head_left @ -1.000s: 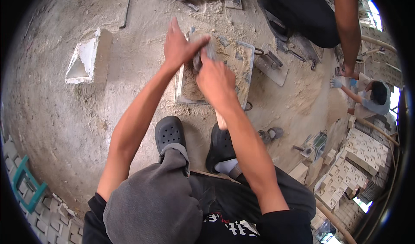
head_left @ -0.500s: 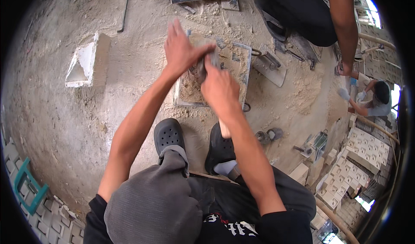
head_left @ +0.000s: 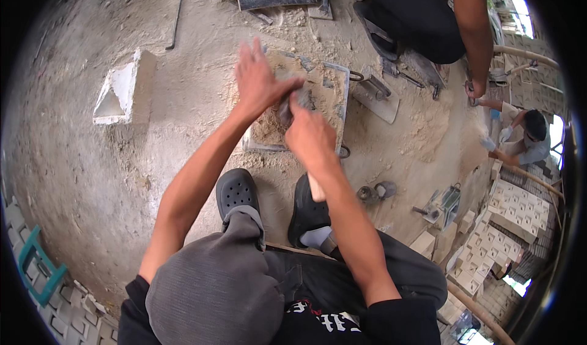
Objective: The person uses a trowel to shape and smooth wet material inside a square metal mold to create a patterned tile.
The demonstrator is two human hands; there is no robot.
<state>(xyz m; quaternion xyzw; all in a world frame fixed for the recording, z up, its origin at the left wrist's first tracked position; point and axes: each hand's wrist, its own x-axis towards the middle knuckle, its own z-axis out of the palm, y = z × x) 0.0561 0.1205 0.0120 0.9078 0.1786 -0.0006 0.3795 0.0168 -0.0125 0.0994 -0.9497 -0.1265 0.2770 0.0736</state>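
My right hand (head_left: 312, 134) is closed round a wooden-handled tool (head_left: 317, 188); its pale handle sticks out below my wrist. The tool's grey head lies over a square metal-rimmed mould (head_left: 347, 100) filled with crumbly, sandy material (head_left: 272, 128). My left hand (head_left: 255, 79) is spread above the mould's far left part, fingers stretched away from me and slightly blurred. Its thumb reaches to the tool's grey head, close to my right index finger. Whether the thumb presses on the tool I cannot tell.
A steel float trowel (head_left: 379, 100) lies right of the mould. A white cast block (head_left: 125, 91) stands at left, a bent metal rod (head_left: 175, 21) beyond. A co-worker (head_left: 416, 14) crouches at the far right; another person (head_left: 526, 134) sits farther right near stacked patterned blocks (head_left: 516, 207).
My left hand has come slightly nearer and to the right, its thumb still by the tool. My right hand keeps its hold, with the tool's handle shifted slightly downward.
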